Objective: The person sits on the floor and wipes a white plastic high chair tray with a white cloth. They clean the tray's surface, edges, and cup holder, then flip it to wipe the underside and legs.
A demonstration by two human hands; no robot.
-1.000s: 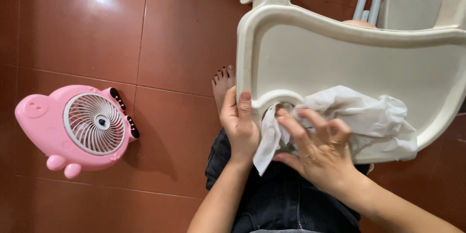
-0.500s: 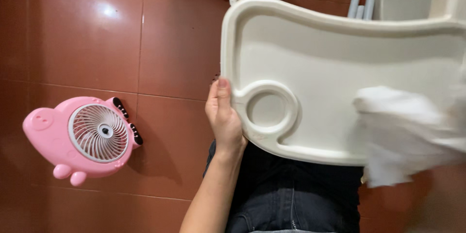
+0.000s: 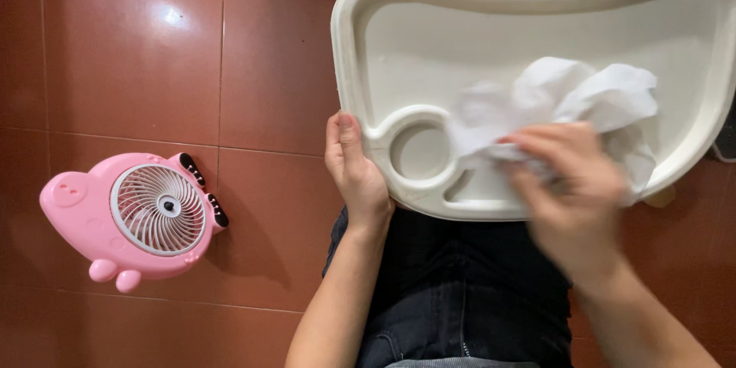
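Your left hand point(image 3: 354, 176) grips the near left edge of the tray point(image 3: 537, 15), fingers folded over the rim just beside the round cup well point(image 3: 420, 152), much as it did a moment ago. Your right hand point(image 3: 571, 184) is back over the tray: half a second ago only the cloth point(image 3: 567, 100) showed, a white blur at the right edge, and now the hand presses it down on the tray floor, just right of the well. The fingers look curled onto the cloth, bunching it, though motion blur makes the exact hold hard to read. The cloth spreads up and away from your fingertips toward the far right rim. The tray itself sits higher and further right in view than before. Well off to the left of your left hand, the pink fan point(image 3: 134, 218) lies on the tile floor point(image 3: 130, 54), unmoved.
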